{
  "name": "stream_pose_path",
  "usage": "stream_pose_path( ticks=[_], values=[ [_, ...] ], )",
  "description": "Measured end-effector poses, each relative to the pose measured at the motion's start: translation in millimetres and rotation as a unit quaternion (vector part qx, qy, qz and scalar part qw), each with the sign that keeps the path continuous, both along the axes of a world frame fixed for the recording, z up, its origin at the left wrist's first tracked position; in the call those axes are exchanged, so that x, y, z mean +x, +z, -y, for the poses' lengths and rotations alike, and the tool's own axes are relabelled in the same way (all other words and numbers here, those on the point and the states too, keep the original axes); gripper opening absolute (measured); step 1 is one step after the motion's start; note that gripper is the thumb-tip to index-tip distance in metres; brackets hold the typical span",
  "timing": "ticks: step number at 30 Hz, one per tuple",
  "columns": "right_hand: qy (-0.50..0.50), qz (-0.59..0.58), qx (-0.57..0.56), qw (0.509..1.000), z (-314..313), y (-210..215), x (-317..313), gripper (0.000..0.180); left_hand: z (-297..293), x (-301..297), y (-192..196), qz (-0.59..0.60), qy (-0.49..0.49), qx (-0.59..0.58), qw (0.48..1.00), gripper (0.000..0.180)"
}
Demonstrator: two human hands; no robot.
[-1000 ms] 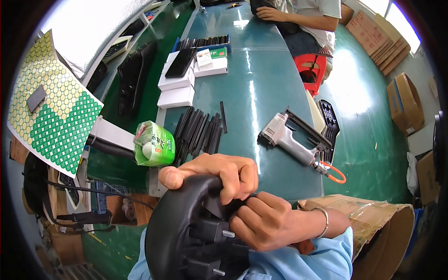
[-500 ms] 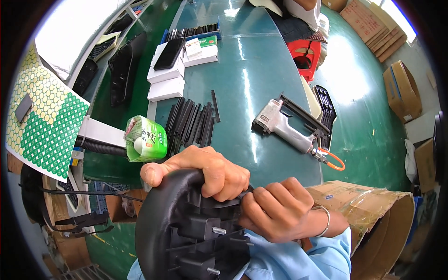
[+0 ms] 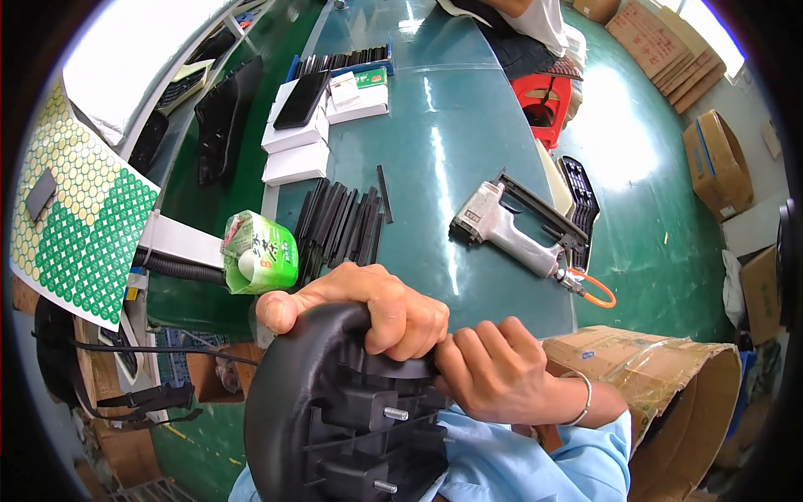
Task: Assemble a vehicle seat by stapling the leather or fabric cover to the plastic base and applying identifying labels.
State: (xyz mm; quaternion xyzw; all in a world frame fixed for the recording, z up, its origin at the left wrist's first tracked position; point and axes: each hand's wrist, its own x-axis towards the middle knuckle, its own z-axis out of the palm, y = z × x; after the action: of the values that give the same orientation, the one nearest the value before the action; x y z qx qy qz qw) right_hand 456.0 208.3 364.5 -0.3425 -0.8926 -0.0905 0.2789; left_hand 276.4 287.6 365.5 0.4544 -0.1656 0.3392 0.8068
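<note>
A black padded cushion (image 3: 280,410) is upright in front of me, its ribbed plastic back with metal threaded studs turned to the right. My left hand (image 3: 376,309) grips its top edge, thumb out over the padded side and fingers bent over the plastic rim. Against that rim, just to the right, is my right hand (image 3: 502,368), closed with knuckles up. Its fingertips are hidden, so whatever they pinch cannot be seen. Beyond the cushion, a bundle of black strips (image 3: 339,222) lies on the green table (image 3: 418,243). A grey staple gun (image 3: 502,222) rests on the right of the table.
An orange hose (image 3: 598,289) runs from the gun. Left of the strips is a cut green carton (image 3: 263,251). White boxes (image 3: 297,159) carry a black phone (image 3: 303,99). A big cardboard box (image 3: 669,376) stands by my right arm. Another person (image 3: 535,21) sits at the far end.
The cushion has shifted very slightly to the right. My right hand has turned a little at the rim; both hands keep their places on the cushion.
</note>
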Motion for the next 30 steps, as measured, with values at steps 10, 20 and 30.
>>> stream_pose_path(
  ticks=[10,20,30],
  values=[
    [0.188,-0.137,-0.119,0.965,-6.1,-18.2,2.8,0.023,-6.3,0.5,-7.2,0.021,-0.018,0.040,0.999,0.066],
    [0.068,-0.148,-0.058,0.985,19.3,-25.2,-16.8,0.021,7.3,-2.2,-17.8,-0.093,0.027,0.026,0.995,0.110],
    [-0.019,-0.105,-0.013,0.994,12.9,-27.7,-6.2,0.017,6.0,6.4,-21.3,-0.019,0.037,0.019,0.999,0.099]
  ],
)
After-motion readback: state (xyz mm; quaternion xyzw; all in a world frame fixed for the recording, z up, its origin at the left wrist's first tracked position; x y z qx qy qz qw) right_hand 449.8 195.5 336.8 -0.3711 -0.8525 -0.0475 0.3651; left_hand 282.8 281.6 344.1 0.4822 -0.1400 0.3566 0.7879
